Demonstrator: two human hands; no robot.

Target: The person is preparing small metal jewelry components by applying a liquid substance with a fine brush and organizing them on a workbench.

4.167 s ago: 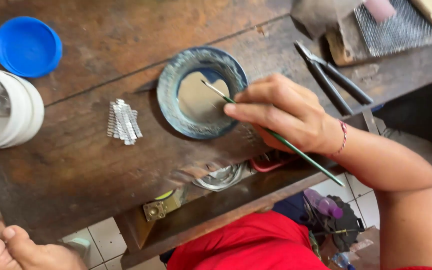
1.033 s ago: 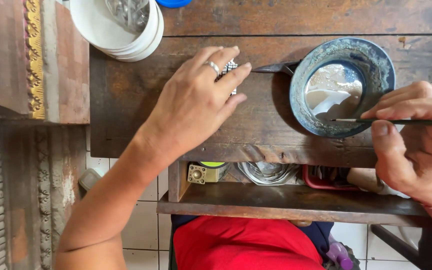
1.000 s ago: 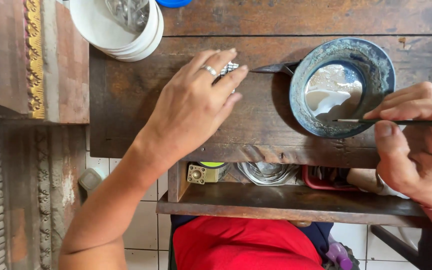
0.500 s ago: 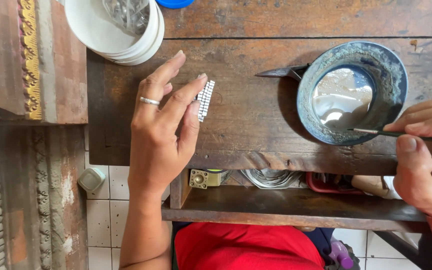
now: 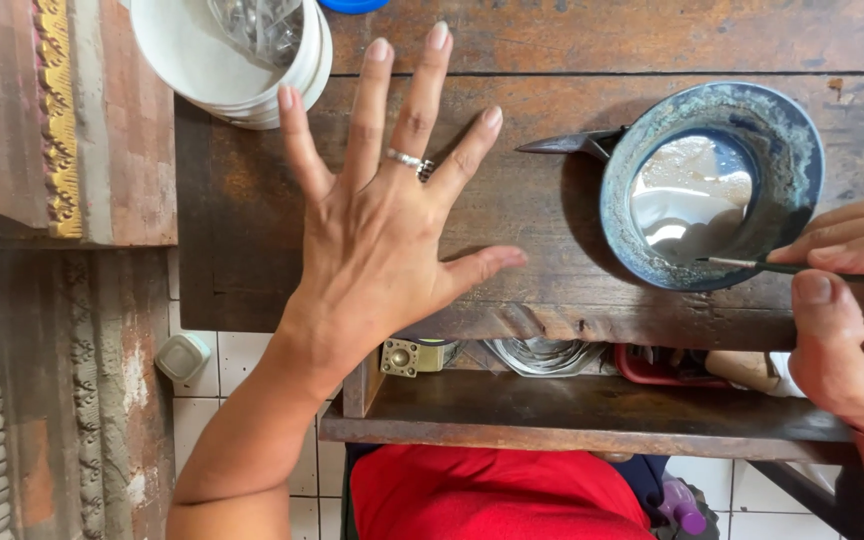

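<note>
My left hand (image 5: 382, 230) lies spread flat over the dark wooden bench (image 5: 552, 200), fingers wide apart, a ring on one finger. It covers the spot where a small silver bundle lay; the bundle is hidden. My right hand (image 5: 847, 320) at the right edge pinches a thin brush (image 5: 752, 265) whose tip rests on the rim of a blue-grey bowl (image 5: 707, 185) holding pale liquid.
A stack of white bowls (image 5: 237, 60) with clear plastic inside stands at the back left. A dark metal tool (image 5: 572, 143) pokes out from behind the blue-grey bowl. Below the benchtop a shelf (image 5: 572, 410) holds a latch, wire coils and a red item. Carved wood stands at left.
My left hand reached onto the bench, gathered at the silver bundle, then opened wide and flat over it. My right hand kept the brush at the bowl's rim.
</note>
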